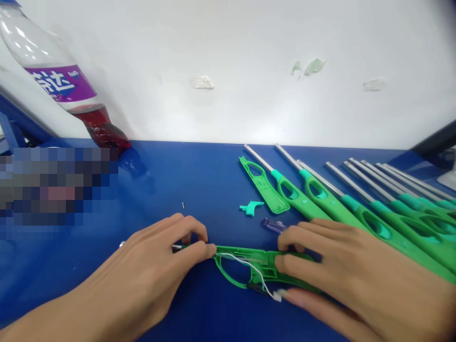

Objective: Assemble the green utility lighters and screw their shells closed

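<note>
My left hand [156, 266] pinches the neck end of an open green lighter shell [267, 270], where part of a metal tube shows under the fingers. My right hand [342, 270] has its fingers closed on the handle end, its thumb by the small white tip of a white wire [261, 275] running along the shell. Just beyond the right fingers lies a clear purplish part [274, 225], partly hidden. A turquoise trigger [251, 208], a loose green shell half [268, 192] and a tiny screw [183, 205] rest on the blue table.
Several long-nosed green lighters [337, 209] lie side by side at the right, metal tubes pointing to the wall. A bottle [98, 121] of dark red drink stands at the back left, near a blurred-out patch [53, 190]. The white wall [242, 109] borders the blue table [160, 175].
</note>
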`<control>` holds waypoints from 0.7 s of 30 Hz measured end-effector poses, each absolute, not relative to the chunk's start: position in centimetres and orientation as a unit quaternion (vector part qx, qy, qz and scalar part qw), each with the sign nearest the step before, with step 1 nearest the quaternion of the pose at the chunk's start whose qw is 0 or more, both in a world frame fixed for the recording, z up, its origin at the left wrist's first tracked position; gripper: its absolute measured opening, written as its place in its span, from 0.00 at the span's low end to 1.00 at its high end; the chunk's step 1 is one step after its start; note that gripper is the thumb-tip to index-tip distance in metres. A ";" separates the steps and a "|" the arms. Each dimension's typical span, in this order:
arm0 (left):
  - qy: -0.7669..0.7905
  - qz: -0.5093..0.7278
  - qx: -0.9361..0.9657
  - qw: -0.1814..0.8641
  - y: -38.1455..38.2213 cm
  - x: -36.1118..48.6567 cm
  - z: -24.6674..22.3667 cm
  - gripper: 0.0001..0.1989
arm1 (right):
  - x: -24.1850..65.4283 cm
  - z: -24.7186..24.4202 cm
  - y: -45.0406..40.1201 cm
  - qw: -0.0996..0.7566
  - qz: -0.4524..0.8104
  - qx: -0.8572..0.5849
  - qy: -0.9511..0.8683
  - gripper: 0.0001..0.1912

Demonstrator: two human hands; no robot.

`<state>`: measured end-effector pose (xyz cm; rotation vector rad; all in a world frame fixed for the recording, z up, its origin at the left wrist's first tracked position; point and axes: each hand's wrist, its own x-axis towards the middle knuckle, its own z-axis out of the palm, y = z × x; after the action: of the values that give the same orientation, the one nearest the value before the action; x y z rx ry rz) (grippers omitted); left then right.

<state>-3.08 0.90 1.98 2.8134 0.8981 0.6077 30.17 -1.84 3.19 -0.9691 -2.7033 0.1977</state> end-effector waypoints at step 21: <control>0.280 0.201 0.936 0.077 0.3 -2.9 0.8 0.13 | 28.4 3.0 -1.2 0.187 -0.030 -0.276 -0.942 0.24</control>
<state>-2.85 0.34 0.83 2.8030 0.8380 0.6010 28.38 -1.21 2.97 -0.7780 -2.6531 -0.0853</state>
